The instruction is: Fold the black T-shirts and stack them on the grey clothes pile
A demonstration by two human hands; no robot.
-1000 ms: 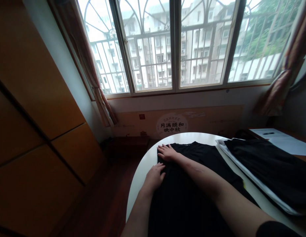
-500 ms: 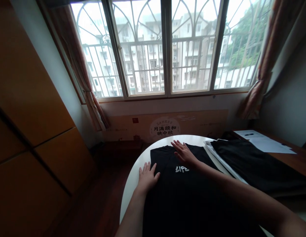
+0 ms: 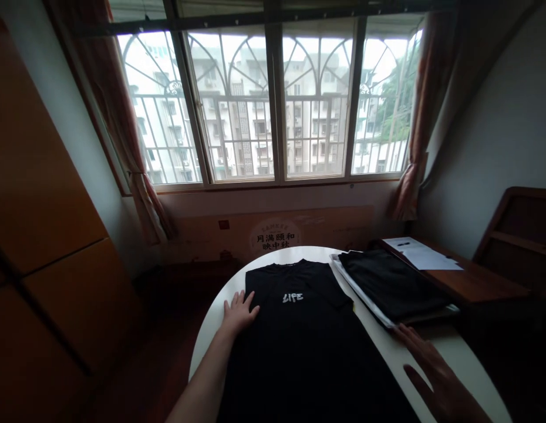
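Observation:
A black T-shirt (image 3: 308, 346) with white lettering that reads "LIFE" lies spread on a round white table (image 3: 211, 320), its neckline toward the window. My left hand (image 3: 240, 311) rests with spread fingers at the shirt's left edge, partly on the cloth. To the right of the shirt, my right hand (image 3: 431, 370) is held over the table, fingers stretched out and holding nothing. Its fingertips come close to the near corner of a folded stack of dark clothes (image 3: 391, 285); whether they touch it I cannot tell. The shirt's lower end runs out of view.
A wooden desk (image 3: 488, 282) with white papers (image 3: 427, 255) stands beyond the stack, beside a wooden chair (image 3: 519, 235). Orange cabinets (image 3: 57, 282) line the left side. A printed board (image 3: 317, 229) leans below the barred window.
My right hand has come off the shirt's upper chest and swung right and nearer, uncovering the lettering. My left hand stays at the shirt's left edge. The view has turned right.

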